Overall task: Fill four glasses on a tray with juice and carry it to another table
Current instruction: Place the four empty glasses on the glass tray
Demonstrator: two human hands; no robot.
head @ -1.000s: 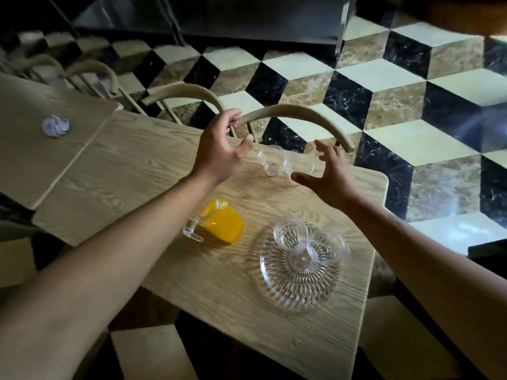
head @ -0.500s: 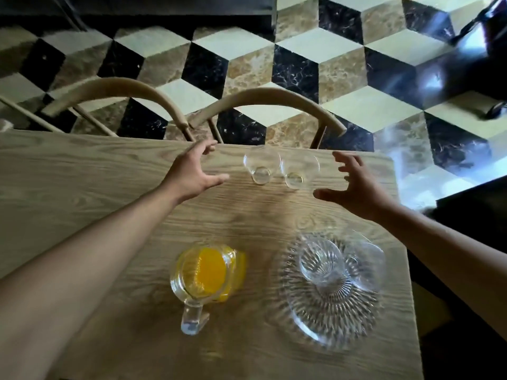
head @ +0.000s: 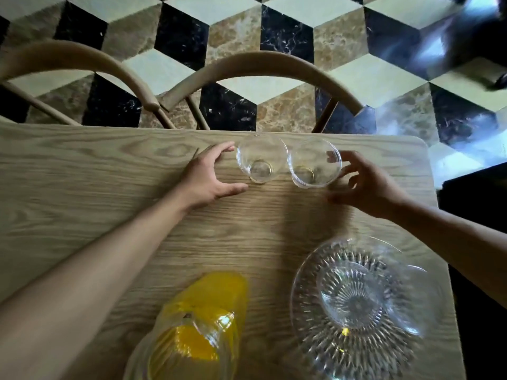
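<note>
Two empty clear glasses stand side by side near the far edge of the wooden table (head: 82, 187): a left glass (head: 260, 157) and a right glass (head: 314, 163). My left hand (head: 211, 175) is open just left of the left glass, fingers curved toward it. My right hand (head: 367, 185) is open at the right glass, fingertips at or very near its rim. A ribbed clear glass tray (head: 315, 333) lies at the near right with two glasses on it, one (head: 354, 294) and another (head: 411, 300) blurred. A clear jug of orange juice (head: 200, 325) stands at the near middle.
Two curved wooden chair backs, one (head: 263, 67) behind the glasses and one (head: 68, 58) to the left, stand against the table's far edge. Beyond them is a tiled floor (head: 274, 31) in black, cream and brown. The table's right edge runs close to the tray.
The view has moved closer and more overhead. Both hands have closed in on the two far glasses, the left from the chair back, the right from a little farther away.
</note>
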